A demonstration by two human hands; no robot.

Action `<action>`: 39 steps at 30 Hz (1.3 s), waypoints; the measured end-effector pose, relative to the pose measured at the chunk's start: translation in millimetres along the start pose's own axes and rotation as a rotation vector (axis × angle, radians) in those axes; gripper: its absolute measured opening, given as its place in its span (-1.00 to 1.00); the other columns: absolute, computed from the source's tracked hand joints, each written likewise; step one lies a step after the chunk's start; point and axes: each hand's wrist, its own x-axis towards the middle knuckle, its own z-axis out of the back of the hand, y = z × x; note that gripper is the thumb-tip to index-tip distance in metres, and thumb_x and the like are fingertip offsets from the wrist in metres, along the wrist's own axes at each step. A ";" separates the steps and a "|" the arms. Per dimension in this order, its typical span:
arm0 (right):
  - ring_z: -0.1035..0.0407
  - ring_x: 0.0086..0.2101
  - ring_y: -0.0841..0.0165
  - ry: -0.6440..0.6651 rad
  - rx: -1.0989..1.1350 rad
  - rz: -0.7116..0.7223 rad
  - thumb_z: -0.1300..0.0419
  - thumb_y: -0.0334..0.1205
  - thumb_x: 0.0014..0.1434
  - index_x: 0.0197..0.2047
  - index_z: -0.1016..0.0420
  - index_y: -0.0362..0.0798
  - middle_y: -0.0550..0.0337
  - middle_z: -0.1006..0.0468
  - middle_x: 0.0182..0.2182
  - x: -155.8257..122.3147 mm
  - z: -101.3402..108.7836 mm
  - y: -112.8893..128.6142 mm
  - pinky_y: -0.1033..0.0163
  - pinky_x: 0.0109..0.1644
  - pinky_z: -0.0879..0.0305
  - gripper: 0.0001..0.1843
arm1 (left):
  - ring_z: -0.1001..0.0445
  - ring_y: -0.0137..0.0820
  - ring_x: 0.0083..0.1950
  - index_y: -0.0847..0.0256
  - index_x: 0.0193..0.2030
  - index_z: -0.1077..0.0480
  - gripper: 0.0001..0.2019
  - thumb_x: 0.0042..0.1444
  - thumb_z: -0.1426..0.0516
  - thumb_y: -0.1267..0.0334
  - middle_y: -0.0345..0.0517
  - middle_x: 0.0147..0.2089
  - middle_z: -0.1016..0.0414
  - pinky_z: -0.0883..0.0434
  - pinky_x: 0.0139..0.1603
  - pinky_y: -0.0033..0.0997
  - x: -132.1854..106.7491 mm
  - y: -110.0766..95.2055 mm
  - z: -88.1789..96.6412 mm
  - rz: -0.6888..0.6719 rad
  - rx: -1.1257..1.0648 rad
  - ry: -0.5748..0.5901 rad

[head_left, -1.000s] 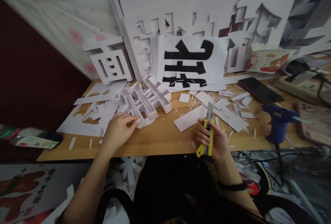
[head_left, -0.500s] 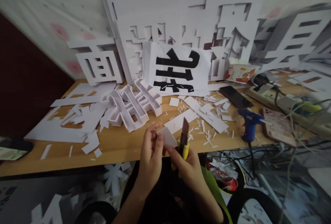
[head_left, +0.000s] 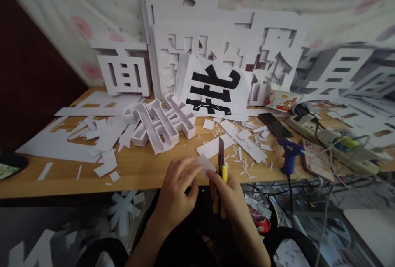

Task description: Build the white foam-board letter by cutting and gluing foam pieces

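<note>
My right hand (head_left: pixel 230 195) is closed round a yellow-handled utility knife (head_left: pixel 221 154), its blade pointing up. Between thumb and finger the same hand also pinches a small white card piece (head_left: pixel 206 163). Beside it, my left hand (head_left: pixel 179 191) has its fingers stretched and apart, slightly blurred. Its fingertips are at the card's left edge; whether they touch it I cannot tell. Beyond my hands lies a white hollow raised-wall character (head_left: pixel 166 125) on the wooden table (head_left: pixel 135 178). A sheet with a black printed character (head_left: pixel 216 90) leans behind.
White offcuts (head_left: pixel 249 147) litter the table. To the right are a blue glue gun (head_left: pixel 288 156), a black phone (head_left: pixel 275 125), a pink phone (head_left: pixel 317 160), a power strip (head_left: pixel 354 158) and cables. A paper cup (head_left: pixel 282 98) stands near cut-out boards (head_left: pixel 185 14) at the back.
My left fingers have loosened from the card piece and stretched out. The card stays in my right hand with the knife, now more upright. The camera view has shifted.
</note>
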 end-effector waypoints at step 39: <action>-0.57 -0.23 0.19 0.211 -1.433 0.220 0.12 -0.39 0.48 0.00 -0.28 -0.07 0.07 -0.62 -0.27 15.2 -30.6 -4.4 0.24 -0.29 -0.19 -0.81 | -0.64 -0.45 -0.19 0.15 -0.21 -0.49 -0.87 0.23 -0.17 0.47 -0.16 -0.22 -0.66 -0.55 -0.13 -0.50 -26.7 82.4 -23.3 0.033 0.144 -0.254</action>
